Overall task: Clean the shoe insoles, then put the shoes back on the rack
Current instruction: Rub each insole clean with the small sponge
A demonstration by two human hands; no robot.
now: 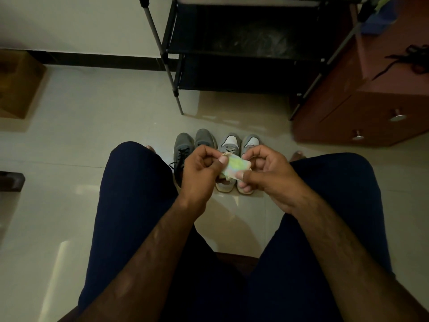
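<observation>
Cloth (235,167), small and crumpled, pale yellow-green

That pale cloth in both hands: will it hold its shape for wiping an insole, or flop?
Likely floppy: the cloth bunches and wrinkles between the left hand and right hand. Probably light, since thumb-and-finger pinches alone carry it. Its crumpled edges suggest it needs folding into a pad first.
</observation>
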